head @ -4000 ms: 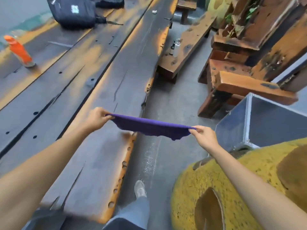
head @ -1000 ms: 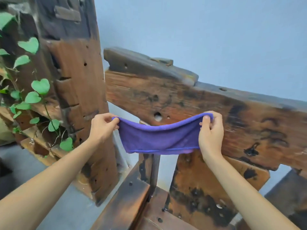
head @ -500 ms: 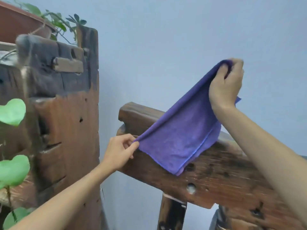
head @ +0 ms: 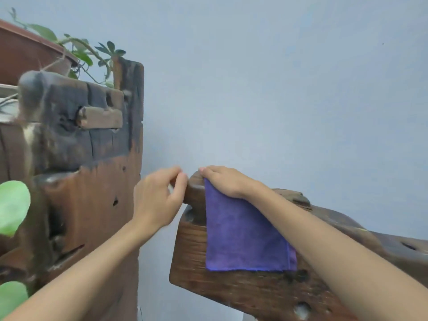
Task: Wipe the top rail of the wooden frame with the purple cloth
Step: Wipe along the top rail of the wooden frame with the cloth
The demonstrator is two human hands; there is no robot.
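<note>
At the left edge you see green leaves (head: 12,205) and a dark wooden post (head: 92,181) with a plant pot (head: 25,54) behind its top; they have no part in the task.

Your left hand (head: 157,200) is just beside the left end of the rail (head: 194,193). Its fingers are curled and the thumb meets the fingertips, but no cloth is between them. Whether the hand touches the rail end I cannot tell, because this hand is blurred.

Your right hand (head: 228,181) lies palm down on the top of the rail, at its left end, and presses the cloth (head: 243,235) against the wood. It pins the cloth more than it pinches it. The cloth is draped over the rail, and most of it hangs down the front face of the frame (head: 231,288).

In my judgement the wiping is only at its start: the cloth is placed at the left end, and the whole top rail toward the right is not yet wiped.

Your right forearm hides a part of the rail top. The far right of the rail is cut by the picture edge, and dust on the wood I cannot make out.
</note>
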